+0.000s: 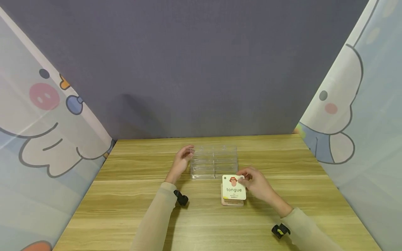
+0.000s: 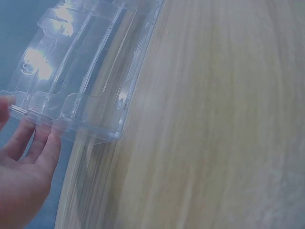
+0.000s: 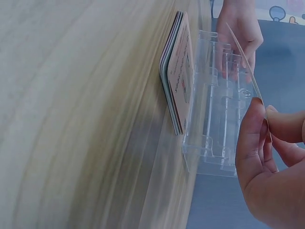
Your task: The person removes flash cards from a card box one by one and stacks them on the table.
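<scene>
In the head view my right hand (image 1: 259,186) pinches a square white flashcard (image 1: 233,194) by its upper right corner; it shows a mouth drawing and the word "tongue". That card is held above a stack of cards (image 1: 233,203), which it mostly covers. The right wrist view shows the lifted card (image 3: 251,71) edge-on between thumb and fingers, apart from the stack (image 3: 180,78). A clear plastic tiered rack (image 1: 202,166) stands behind the cards. My left hand (image 1: 181,162) holds the rack's left side, thumb and fingertips at its edge (image 2: 71,126).
The wood-grain table (image 1: 132,209) ends at a dark grey panel (image 1: 201,76) at the back. Cartoon-printed curtains (image 1: 333,87) flank both sides. A small black device (image 1: 181,198) is worn at the left wrist, another (image 1: 280,230) at the right.
</scene>
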